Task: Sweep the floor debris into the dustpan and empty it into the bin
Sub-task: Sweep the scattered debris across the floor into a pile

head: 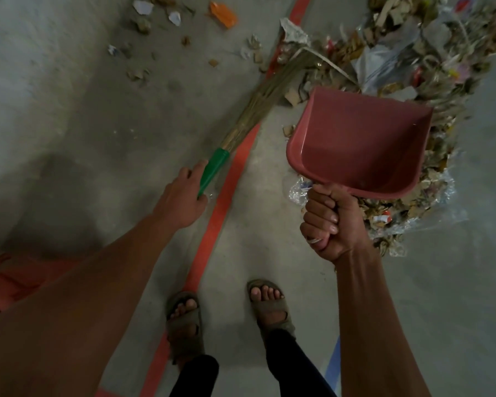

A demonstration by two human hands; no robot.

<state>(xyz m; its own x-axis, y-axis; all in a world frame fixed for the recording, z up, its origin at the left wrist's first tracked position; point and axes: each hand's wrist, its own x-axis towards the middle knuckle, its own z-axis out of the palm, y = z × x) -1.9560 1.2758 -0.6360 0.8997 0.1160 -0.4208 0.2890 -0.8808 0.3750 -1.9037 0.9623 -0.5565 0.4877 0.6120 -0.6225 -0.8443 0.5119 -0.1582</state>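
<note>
While the dustpan [358, 144] hangs tilted above the floor [69, 110] at right, its red scoop shows nothing inside and its open mouth points far, over the big debris pile [430, 70] of paper scraps, cardboard bits and clear plastic. The right hand [327, 222] has its grip clamped in a fist round the dustpan's handle at the near rim. Left of the pan, the broom [258, 101] slants from its green handle [214, 170] up to bristle tips that reach the near left edge of the pile. The left hand [181, 202] has its grip curled on the handle's near end. An orange floor stripe [212, 222] runs beneath the broom. Loose litter [161, 21] lies scattered far left. Two sandalled feet [184, 319] stand near, astride the stripe.
</note>
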